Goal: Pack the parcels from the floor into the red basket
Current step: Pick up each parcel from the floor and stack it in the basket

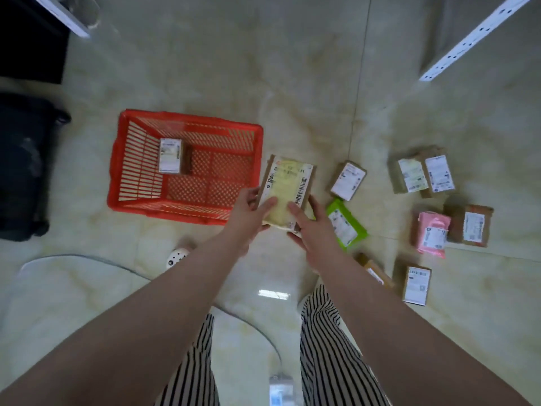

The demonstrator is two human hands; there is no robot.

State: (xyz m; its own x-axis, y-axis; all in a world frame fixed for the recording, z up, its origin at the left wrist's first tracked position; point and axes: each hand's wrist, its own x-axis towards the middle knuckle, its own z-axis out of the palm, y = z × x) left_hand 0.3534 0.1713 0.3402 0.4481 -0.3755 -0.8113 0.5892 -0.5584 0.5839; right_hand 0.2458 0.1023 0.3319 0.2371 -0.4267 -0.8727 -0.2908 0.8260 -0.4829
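A red slatted basket (187, 212) stands on the pale floor left of centre, with one small labelled brown parcel (172, 156) inside near its back left. Just right of the basket's near right corner, a flat brown parcel (288, 183) with a big yellowish label is held above the floor. My left hand (251, 210) grips its left edge and my right hand (314, 227) grips its right edge, thumbs on top. Several more parcels lie on the floor to the right: a green one (345, 224), a pink one (432, 234) and brown boxes (348, 180).
Black luggage (20, 168) stands at the left edge and a dark cabinet (29, 39) at the top left. White perforated shelf rails (474, 39) run across the top right. A curved glass tabletop (73, 288) sits near my striped trouser legs (330, 353).
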